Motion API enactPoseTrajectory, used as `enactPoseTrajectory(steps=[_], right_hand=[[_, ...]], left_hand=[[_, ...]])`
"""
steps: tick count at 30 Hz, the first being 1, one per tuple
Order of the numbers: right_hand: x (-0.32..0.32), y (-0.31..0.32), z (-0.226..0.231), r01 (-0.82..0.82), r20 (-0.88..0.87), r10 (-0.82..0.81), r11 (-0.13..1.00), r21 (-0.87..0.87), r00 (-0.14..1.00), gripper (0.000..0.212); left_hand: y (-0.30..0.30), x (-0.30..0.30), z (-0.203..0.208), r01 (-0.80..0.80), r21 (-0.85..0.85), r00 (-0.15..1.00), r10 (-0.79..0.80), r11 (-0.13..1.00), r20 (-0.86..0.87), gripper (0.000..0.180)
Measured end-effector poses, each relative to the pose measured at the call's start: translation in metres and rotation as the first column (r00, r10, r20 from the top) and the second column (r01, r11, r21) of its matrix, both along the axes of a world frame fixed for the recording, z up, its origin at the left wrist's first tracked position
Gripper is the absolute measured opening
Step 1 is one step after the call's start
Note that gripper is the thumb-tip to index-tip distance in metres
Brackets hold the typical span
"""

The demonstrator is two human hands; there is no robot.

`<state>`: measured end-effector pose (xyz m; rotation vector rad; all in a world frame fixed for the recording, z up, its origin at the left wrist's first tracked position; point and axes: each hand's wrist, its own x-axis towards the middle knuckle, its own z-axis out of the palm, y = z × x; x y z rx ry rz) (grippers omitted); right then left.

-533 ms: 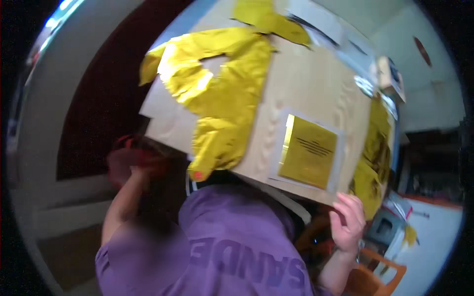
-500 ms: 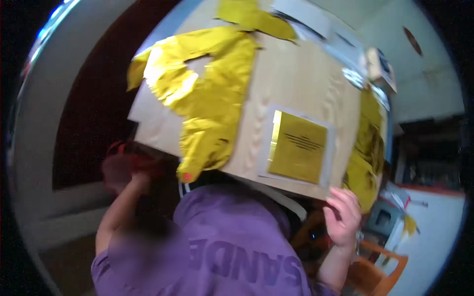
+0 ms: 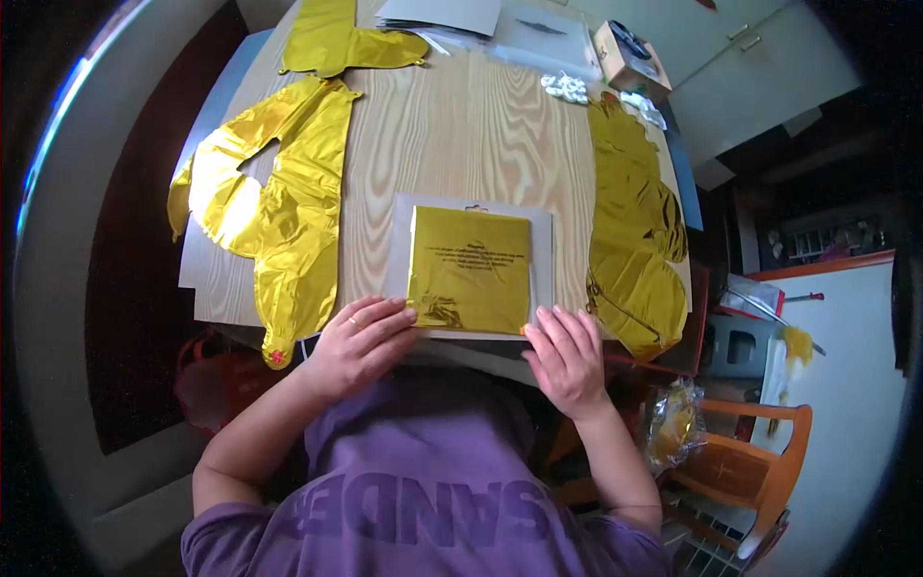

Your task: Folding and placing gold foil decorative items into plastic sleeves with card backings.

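Both hands now rest at the near edge of the tabletop (image 3: 461, 125): the left hand (image 3: 358, 344) lies flat with fingers loosely spread, its fingertips on the lower left corner of the gold foil packet (image 3: 469, 271), while the right hand (image 3: 567, 358) has its fingers extended side by side, tips just touching the packet's lower right corner. Neither hand pinches or lifts anything. Half a second ago the view was swinging and tilted, the right hand was down at the table's edge and the left hung lower, away from the packet; now the view has steadied and both hands have come up to frame the packet, so it seems the flat square packet is what is being attended to. It lies on a pale sheet (image 3: 399, 250) near the person's chest, at the middle of the near edge. Counting outward, I see one packet, three flat uninflated gold foil balloons — one large at left (image 3: 274, 207), one at the far end (image 3: 341, 38), one at right (image 3: 635, 231) — one small cardboard box (image 3: 627, 53), and some papers (image 3: 442, 14) at the far side.
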<state>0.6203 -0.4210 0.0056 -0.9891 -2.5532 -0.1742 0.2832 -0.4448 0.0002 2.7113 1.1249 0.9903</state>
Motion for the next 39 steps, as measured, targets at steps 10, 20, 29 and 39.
enactPoseTrajectory(steps=[10, 20, 29, 39], right_hand=[[-0.009, 0.023, 0.033, -0.085, -0.340, -0.061, 0.914, -0.397, 0.938, 0.017], [-0.019, 0.058, 0.041, 0.190, -0.045, -0.349, 0.609, -0.770, 0.936, 0.043], [-0.026, 0.059, 0.054, 0.240, 0.057, -0.324, 0.560, -0.793, 0.944, 0.042], [0.016, 0.036, 0.108, 0.176, -0.259, -0.368, 0.814, -0.553, 0.893, 0.027]], left_hand=[[-0.005, 0.002, 0.002, -0.155, -0.215, 0.979, 0.179, 0.964, 0.093, 0.018], [-0.005, 0.008, 0.028, -0.401, -0.474, 0.893, 0.449, 0.784, -0.014, 0.036], [0.020, 0.042, 0.015, -0.152, -0.115, 0.884, 0.083, 0.982, -0.460, 0.054], [-0.029, 0.009, -0.009, 0.033, 0.087, 0.997, -0.026, 0.996, -0.072, 0.041]])
